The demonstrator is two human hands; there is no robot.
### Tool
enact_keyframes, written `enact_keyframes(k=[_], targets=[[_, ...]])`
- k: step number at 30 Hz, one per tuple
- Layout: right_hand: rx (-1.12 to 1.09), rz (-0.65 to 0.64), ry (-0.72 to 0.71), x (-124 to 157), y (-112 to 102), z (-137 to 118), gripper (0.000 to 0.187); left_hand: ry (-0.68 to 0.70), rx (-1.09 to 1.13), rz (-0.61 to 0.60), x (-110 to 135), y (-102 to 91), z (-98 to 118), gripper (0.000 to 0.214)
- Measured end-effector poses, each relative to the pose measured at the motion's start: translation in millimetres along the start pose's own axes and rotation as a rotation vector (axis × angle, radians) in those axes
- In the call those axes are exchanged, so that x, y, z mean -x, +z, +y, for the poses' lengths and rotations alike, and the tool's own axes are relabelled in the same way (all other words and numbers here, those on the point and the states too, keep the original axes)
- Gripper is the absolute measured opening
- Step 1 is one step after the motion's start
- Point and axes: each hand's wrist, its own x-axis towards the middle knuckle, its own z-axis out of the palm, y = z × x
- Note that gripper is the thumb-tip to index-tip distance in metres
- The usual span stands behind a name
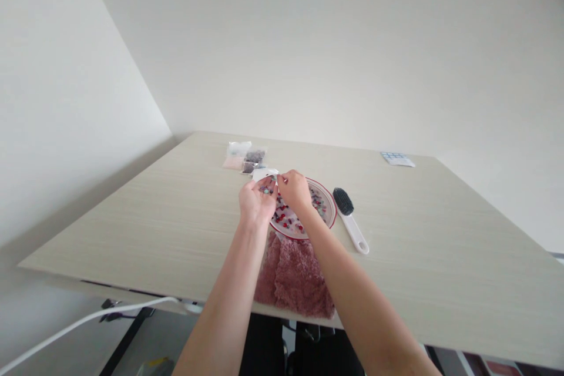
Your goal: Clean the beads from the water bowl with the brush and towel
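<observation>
My left hand and my right hand are close together above the rim of a round white plate with a red edge. Between their fingers is a small white packet, which both hands seem to pinch. Several small coloured beads show at my left fingers. Many red and multicoloured beads lie on the plate. The hands hide part of the plate.
A pink fuzzy towel lies under the plate at the near table edge. A hairbrush with a white handle lies to the right. Small bags stand behind, and a blue-gridded card lies far right on the pale wood table.
</observation>
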Motion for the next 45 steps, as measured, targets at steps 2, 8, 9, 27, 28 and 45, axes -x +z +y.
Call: enact_keyframes(k=[2,8,9,27,28,45], targets=[[0.008,0.003,-0.011,-3,0,-1,0.035,0.01,0.006,0.008,-4,1.3,1,0.022],[0.022,0.006,-0.044,-7,-2,-1,0.034,0.03,0.059,0.02,-10,8.4,5,0.023],[0.024,0.005,-0.047,-7,-2,-1,0.034,0.032,0.07,0.013,-11,9.4,5,0.025],[-0.028,-0.01,-0.052,-2,-5,0,0.032,0.103,0.115,-0.087,-14,15.9,5,0.038],[-0.035,-0.007,-0.05,-2,-6,1,0.031,0.07,0.101,-0.086,-12,13.9,6,0.038],[-0.047,0.389,0.19,73,-48,87,0.033,0.147,-0.624,-0.131,36,-45.8,-33,0.016]])
